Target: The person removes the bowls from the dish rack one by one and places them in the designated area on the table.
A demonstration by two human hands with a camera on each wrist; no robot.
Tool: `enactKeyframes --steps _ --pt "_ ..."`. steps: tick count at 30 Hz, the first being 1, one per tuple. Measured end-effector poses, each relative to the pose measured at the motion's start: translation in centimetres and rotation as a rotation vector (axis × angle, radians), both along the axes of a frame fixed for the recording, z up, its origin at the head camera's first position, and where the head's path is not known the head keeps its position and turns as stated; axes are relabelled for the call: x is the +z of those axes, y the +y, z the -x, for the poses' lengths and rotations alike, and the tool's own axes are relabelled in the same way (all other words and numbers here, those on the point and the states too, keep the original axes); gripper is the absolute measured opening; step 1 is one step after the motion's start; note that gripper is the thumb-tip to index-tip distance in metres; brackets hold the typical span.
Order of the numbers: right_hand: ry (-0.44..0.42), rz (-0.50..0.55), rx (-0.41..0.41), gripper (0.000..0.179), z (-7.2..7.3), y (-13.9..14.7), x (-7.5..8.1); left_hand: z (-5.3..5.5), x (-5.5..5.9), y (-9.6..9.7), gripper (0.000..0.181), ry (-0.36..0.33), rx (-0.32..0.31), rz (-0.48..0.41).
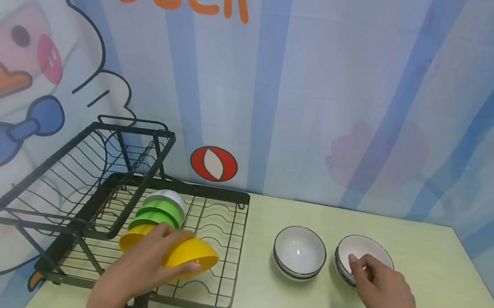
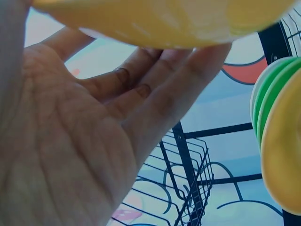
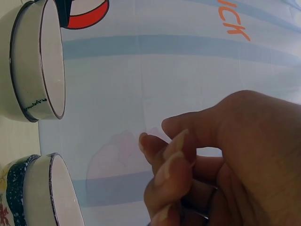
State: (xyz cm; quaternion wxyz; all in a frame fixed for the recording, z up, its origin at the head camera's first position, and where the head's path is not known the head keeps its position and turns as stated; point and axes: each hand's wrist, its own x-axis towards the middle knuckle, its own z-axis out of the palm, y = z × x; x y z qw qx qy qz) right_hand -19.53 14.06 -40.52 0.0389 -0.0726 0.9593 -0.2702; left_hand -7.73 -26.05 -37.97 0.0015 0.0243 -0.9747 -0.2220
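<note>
Over the black dish rack (image 1: 207,191), gripping a tilted yellow bowl (image 1: 193,254) with fingers of the left hand (image 1: 150,262), near the row of bowls (image 1: 162,209): go slowly, avoid nudging those! Across right, with right hand (image 1: 388,289) loosely curled, empty, by stacked white bowls (image 1: 368,246).
</note>
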Motion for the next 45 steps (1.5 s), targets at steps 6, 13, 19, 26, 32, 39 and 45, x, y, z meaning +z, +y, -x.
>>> enactKeyframes --steps 6,13,19,26,32,39,45 --pt "0.015 -0.004 0.005 0.046 -0.1 -0.4 -0.2 0.3 0.0 0.6 0.062 -0.028 -0.012 -0.043" --pt "-0.001 0.002 0.014 0.044 -0.4 -0.8 -0.3 0.3 -0.3 1.3 0.062 -0.01 -0.059 -0.031" --pt "0.031 0.023 0.049 0.042 -0.7 -1.5 -0.3 0.4 -0.3 1.7 0.061 -0.009 -0.085 -0.053" --pt "0.132 0.093 0.161 0.027 -1.3 -3.1 -0.6 0.5 -0.2 2.2 0.062 -0.006 -0.128 -0.051" --pt "0.127 0.118 0.256 0.023 -1.7 -4.2 -0.8 0.5 -0.2 2.8 0.061 -0.009 -0.148 -0.053" --pt "0.105 0.151 0.381 0.022 -1.9 -4.6 -1.2 0.4 -0.3 3.2 0.062 0.027 -0.165 -0.05" --pt "0.093 0.147 0.469 0.031 -1.9 -5.0 -1.5 0.5 -0.2 3.7 0.064 0.044 -0.182 -0.063"
